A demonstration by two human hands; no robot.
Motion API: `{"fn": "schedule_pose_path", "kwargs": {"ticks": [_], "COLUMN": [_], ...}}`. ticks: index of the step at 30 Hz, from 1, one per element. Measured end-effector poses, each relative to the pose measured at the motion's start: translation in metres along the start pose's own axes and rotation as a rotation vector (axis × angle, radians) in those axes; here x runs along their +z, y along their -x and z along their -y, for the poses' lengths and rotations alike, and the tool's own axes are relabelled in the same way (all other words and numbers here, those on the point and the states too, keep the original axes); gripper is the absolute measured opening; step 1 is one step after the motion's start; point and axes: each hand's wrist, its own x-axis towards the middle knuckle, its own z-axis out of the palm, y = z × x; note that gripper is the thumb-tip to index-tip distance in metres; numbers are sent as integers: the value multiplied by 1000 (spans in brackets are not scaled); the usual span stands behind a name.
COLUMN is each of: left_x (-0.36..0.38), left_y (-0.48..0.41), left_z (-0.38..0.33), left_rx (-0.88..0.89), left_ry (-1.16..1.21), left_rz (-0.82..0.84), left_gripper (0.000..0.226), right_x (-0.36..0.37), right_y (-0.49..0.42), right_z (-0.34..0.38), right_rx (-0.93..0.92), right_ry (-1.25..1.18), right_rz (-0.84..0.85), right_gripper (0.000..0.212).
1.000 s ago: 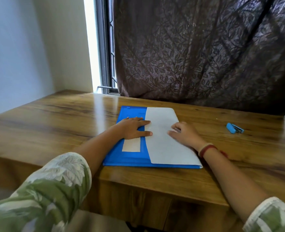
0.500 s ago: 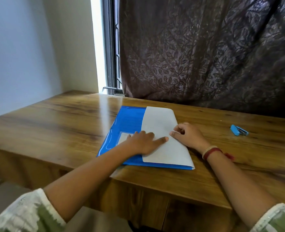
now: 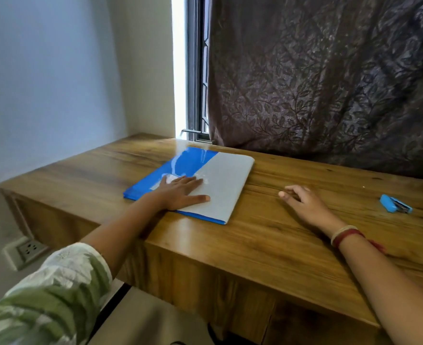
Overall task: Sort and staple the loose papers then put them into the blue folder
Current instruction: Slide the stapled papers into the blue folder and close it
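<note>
Blue folder: flat on the wooden table, directly beneath the left hand.
White sheet: lying on the folder's right half, partly pinned under the left hand's fingers; well clear of the right hand.
Folder's look: glossy bright blue, streaked with window glare; small pale patch on the cover, mostly hidden under the left hand; thin blue strip showing along the sheet's near edge.
Sheet's look: plain grey-white, unmarked, rounded at the far right corner; one leaf or several, cannot tell.
Left hand: palm down, fingers straight and spread, pressing across the line where the blue cover meets the sheet; thumb stretched out onto the sheet; nothing gripped.
Right hand: off to the right of the folder, low over the table, fingers loosely curled, holding nothing; bangles at the wrist.
Stapler: small, blue, on the table far right of the folder, beyond the right hand, touched by neither hand.
Sleeves: green and white print, left one nearest the folder's near left corner.
</note>
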Motion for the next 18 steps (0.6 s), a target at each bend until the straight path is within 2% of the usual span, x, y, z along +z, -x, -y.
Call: {"fn": "schedule_pose_path", "kwargs": {"ticks": [4, 8, 9, 14, 18], "left_x": [-7, -11, -11, -12, -13], "left_y": [3, 9, 8, -1, -5], "left_z": [49, 84, 90, 101, 104], "left_rx": [-92, -66, -59, -46, -36], "left_ry": [-3, 9, 16, 31, 65], "left_rz": [-6, 5, 7, -26, -46], "left_gripper": [86, 120, 121, 96, 114], "right_x": [3, 11, 17, 56, 71], "right_y": [-1, -5, -7, -20, -21], "right_z": [-1, 10, 17, 69, 88], "right_rx": [-41, -41, -45, -157, -236], "right_ry": [-13, -4, 11, 29, 129], "right_rz": [-18, -24, -23, -42, -15], "right_gripper": [50, 50, 51, 56, 58]}}
